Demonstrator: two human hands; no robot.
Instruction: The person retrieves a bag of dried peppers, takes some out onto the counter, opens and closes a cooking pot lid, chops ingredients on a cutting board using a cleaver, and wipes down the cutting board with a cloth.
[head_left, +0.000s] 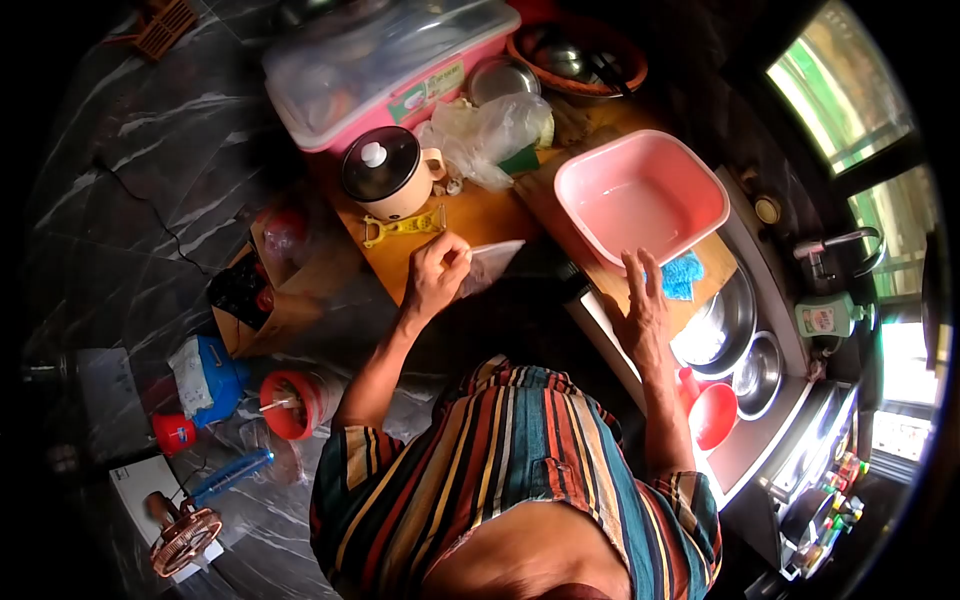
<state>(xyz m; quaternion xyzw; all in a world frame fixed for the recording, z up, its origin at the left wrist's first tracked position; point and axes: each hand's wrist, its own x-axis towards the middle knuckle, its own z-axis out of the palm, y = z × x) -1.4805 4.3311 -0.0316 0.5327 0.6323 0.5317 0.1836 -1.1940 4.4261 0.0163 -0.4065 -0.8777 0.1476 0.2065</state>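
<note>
My left hand [440, 270] is closed in a pinch at the front edge of the wooden table [385, 262]. From its fingers hangs a clear plastic bag [492, 262], pale and thin. Just beyond the knuckles lies a yellow peeler-like tool [405, 226]. My right hand [645, 305] has its fingers stretched out, with the fingertips at the near rim of a pink basin [640, 195]; whether they touch it I cannot tell. The basin holds what looks like a little water. A blue cloth [683, 275] lies beside my right hand on a wooden board [708, 290].
An electric pot [385, 170] with a dark lid stands behind the peeler. Farther back are a crumpled plastic bag [490, 135] and a lidded pink storage box [380, 75]. Metal bowls [757, 375], a red ladle-like scoop [712, 415] and a faucet [835, 250] are at the right.
</note>
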